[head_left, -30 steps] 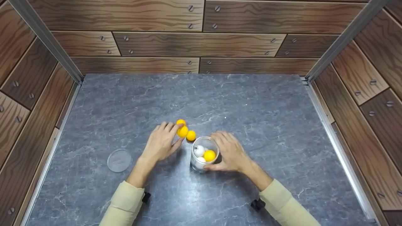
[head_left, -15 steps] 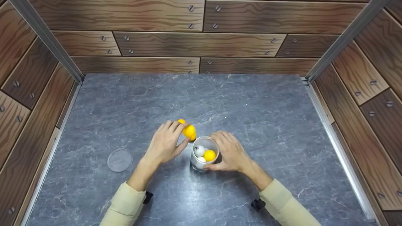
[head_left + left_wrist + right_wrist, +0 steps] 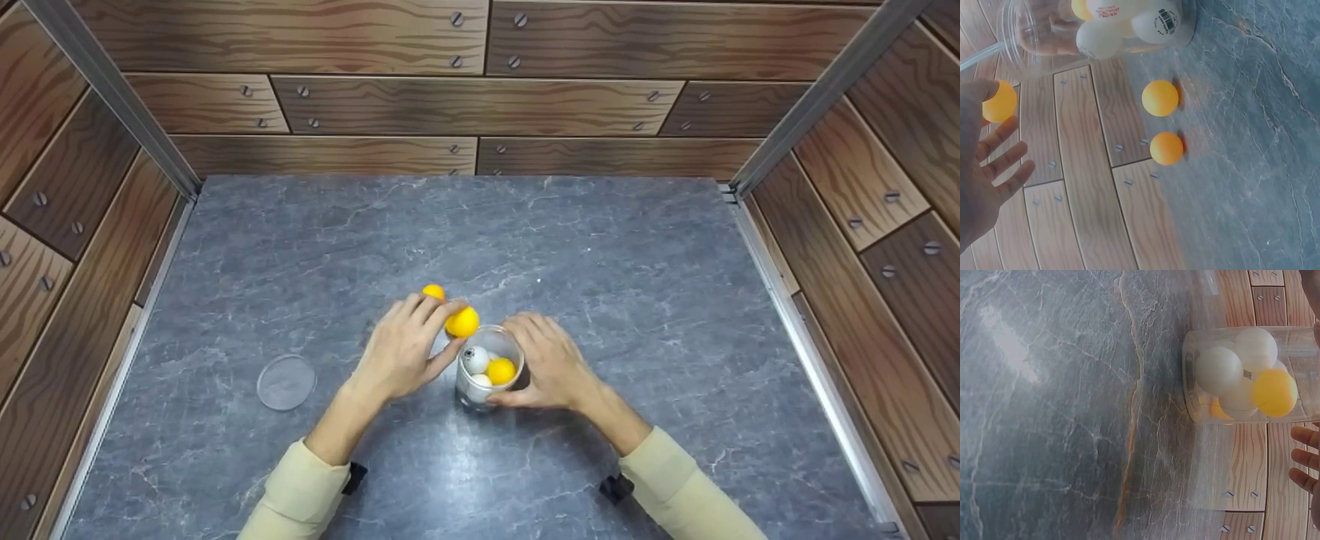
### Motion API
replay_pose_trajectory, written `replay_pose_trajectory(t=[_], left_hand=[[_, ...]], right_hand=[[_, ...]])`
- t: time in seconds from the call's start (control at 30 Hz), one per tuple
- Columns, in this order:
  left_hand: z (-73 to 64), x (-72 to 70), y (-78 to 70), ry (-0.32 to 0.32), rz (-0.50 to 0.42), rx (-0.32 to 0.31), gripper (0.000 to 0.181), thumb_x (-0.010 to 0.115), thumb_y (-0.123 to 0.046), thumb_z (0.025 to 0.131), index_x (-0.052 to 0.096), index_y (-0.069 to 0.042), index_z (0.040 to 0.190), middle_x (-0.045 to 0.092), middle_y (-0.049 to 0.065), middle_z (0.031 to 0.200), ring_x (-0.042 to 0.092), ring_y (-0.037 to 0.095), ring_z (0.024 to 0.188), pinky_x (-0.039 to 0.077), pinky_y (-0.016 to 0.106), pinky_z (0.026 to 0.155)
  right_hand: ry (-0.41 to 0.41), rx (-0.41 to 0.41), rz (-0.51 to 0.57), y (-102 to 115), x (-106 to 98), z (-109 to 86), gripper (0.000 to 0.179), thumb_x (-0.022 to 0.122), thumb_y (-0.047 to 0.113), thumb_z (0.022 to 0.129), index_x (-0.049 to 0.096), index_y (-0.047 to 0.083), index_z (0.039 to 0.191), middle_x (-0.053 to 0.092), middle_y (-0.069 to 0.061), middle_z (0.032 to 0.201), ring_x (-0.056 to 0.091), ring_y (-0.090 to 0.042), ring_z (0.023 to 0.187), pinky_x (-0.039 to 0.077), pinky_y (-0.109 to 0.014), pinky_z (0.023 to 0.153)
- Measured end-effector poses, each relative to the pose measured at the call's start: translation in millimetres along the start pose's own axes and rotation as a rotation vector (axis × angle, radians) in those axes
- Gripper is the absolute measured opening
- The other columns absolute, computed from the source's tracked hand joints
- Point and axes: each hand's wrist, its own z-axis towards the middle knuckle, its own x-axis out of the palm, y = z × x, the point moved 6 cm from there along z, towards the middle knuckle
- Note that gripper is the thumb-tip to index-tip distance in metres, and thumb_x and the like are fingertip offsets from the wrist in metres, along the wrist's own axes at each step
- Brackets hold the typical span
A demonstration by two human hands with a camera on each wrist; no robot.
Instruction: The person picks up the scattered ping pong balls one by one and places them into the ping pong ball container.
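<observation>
My left hand [image 3: 405, 349] pinches an orange ping-pong ball [image 3: 463, 322] between thumb and fingers, close beside the rim of a clear jar [image 3: 499, 337]. In the left wrist view this ball [image 3: 1000, 102] is raised well off the table, near the jar's mouth. My right hand [image 3: 549, 364] holds the upright jar from its right side. Several white ping-pong balls [image 3: 1219, 371] and a few orange ones [image 3: 1275, 392] lie inside it. Two more orange ping-pong balls [image 3: 1160, 98] rest on the table beside the jar; the held ball mostly hides one of them in the head view.
A clear round lid [image 3: 286, 382] lies flat on the grey marbled table [image 3: 637, 262], left of my left forearm. Wood-patterned walls [image 3: 480, 105] with metal corner rails [image 3: 814, 375] enclose the table at the back and both sides.
My left hand has carried the pinched orange ball rightward, up to the jar's rim. The right hand and the jar stay in place.
</observation>
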Motion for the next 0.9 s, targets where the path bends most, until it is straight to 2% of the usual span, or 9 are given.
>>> replay_pose_trajectory(t=[0.33,0.6,0.9], left_hand=[[-1.5,3.9,-10.0,0.033,-0.023,0.011,0.044,0.077,-0.034,0.092,0.066,-0.013,0.129,0.070,0.001,0.111,0.064,0.021,0.100,0.058,0.034,0.084],[-4.1,6.7,-16.4,0.008,-0.036,0.041,0.041,0.077,-0.032,0.092,0.067,-0.013,0.127,0.070,0.000,0.108,0.064,0.020,0.100,0.058,0.034,0.087],[-5.0,11.5,-21.8,0.024,-0.050,0.046,0.042,0.078,-0.034,0.093,0.068,-0.013,0.128,0.071,0.001,0.111,0.065,0.021,0.103,0.059,0.034,0.088]], right_hand=[[0.016,0.016,-0.001,-0.8,0.6,0.0,0.102,0.053,0.091,0.081,0.061,0.005,0.135,0.069,-0.010,0.127,0.065,-0.029,0.120,0.056,-0.048,0.106],[-0.012,-0.009,-0.002,0.0,0.1,-0.6,0.101,0.060,0.088,0.080,0.060,0.003,0.134,0.068,-0.011,0.127,0.065,-0.028,0.119,0.057,-0.047,0.104],[-0.023,-0.008,-0.006,0.4,-1.0,-0.1,0.101,0.057,0.090,0.080,0.061,0.004,0.134,0.069,-0.010,0.126,0.066,-0.028,0.116,0.058,-0.046,0.101]])
